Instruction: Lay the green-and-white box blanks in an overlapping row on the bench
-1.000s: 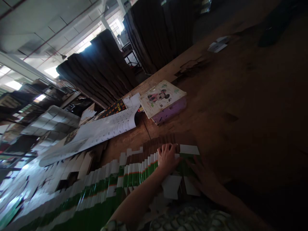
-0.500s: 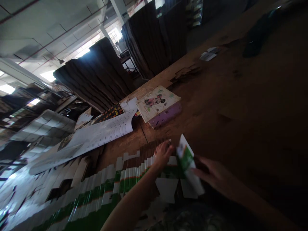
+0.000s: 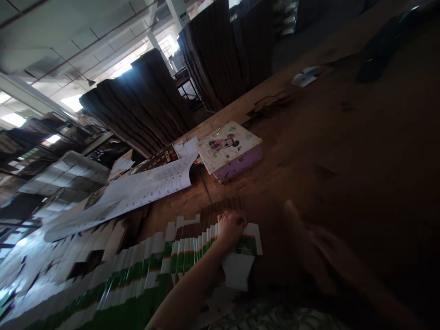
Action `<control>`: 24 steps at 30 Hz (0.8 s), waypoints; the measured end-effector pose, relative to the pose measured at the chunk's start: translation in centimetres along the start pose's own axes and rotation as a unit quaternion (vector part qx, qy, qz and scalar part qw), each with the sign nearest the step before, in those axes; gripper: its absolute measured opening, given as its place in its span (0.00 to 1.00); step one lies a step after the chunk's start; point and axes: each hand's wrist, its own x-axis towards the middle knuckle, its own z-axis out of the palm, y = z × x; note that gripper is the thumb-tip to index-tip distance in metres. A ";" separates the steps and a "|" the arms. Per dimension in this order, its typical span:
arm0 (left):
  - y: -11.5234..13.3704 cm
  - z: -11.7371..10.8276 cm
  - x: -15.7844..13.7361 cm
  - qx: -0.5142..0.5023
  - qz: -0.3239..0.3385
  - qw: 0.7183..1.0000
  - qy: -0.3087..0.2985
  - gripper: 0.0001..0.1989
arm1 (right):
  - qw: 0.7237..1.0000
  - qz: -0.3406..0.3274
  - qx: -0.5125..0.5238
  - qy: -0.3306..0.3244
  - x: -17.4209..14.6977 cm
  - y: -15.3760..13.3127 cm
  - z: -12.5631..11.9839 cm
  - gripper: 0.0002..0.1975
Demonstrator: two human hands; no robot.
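A long row of flat folded cartons, white and green with an orange line, stands on edge along the table. My left hand is at the right end of this row, its fingers curled closed over the top of the end carton. A white flap hangs out below that carton. Over the dark part of the table to the right is my right hand, dim and smeared by motion. It grips a flat carton turned with its brown side towards me; the fingertips are hard to make out.
Beyond the row, a box with a cartoon mouse lid rests on the wooden table. A large printed sheet lies to its left. Tall dark stacks stand behind the table. A small white cardboard piece lies far right.
My right hand has moved right, away from the row, and its carton now shows brown instead of white and green. My left hand has lowered slightly and curled over the end carton.
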 end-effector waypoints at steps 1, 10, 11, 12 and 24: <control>0.0 -0.1 -0.1 -0.001 -0.004 1.000 0.007 0.07 | 0.999 -0.046 0.002 -0.015 -0.2 -0.7 2.0 0.28; -0.1 1.2 -0.4 0.037 0.004 0.999 0.022 0.09 | 0.975 -0.154 -0.158 -0.033 -2.7 -0.9 11.3 0.27; 0.0 1.3 -0.5 0.043 0.011 0.999 0.024 0.14 | 0.973 -0.148 -0.176 -0.030 -2.6 -1.1 11.2 0.27; 0.1 1.5 -0.5 0.050 0.021 0.998 0.024 0.19 | 0.971 -0.140 -0.193 -0.029 -2.4 -1.4 11.0 0.26; 0.9 1.8 -0.5 0.028 0.039 0.998 -0.029 0.26 | 0.969 -0.045 -0.242 0.000 -1.1 1.8 -3.1 0.28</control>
